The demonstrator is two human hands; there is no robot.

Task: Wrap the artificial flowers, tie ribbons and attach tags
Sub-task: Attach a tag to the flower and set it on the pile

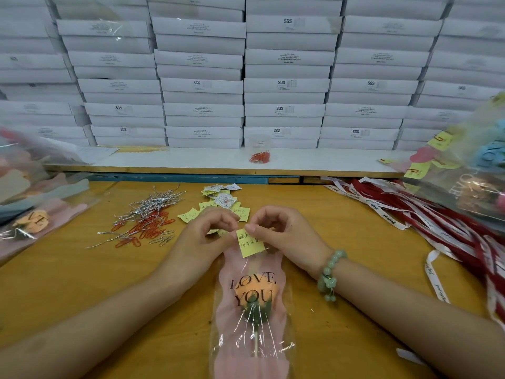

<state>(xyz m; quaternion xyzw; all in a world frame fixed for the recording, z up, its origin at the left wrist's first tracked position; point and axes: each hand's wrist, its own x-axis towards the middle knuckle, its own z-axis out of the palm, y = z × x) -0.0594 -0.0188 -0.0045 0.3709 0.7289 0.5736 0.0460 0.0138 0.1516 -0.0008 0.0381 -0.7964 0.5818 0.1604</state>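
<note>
The wrapped flower [252, 296] lies flat on the table [82, 283], stick toward the person; at its far edge the left hand [207, 233] and right hand [284, 232] both have fingers [252, 228] pinched together on the yellow tag [251, 244]; tag and film look feather-light, limp and slick, likely to crease or slide; best held at that edge, never pressing the bloom.

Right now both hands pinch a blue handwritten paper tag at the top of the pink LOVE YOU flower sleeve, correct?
Not blue: the head view shows a yellow handwritten paper tag, pinched by left hand and right hand at the pink flower sleeve's top.
</note>
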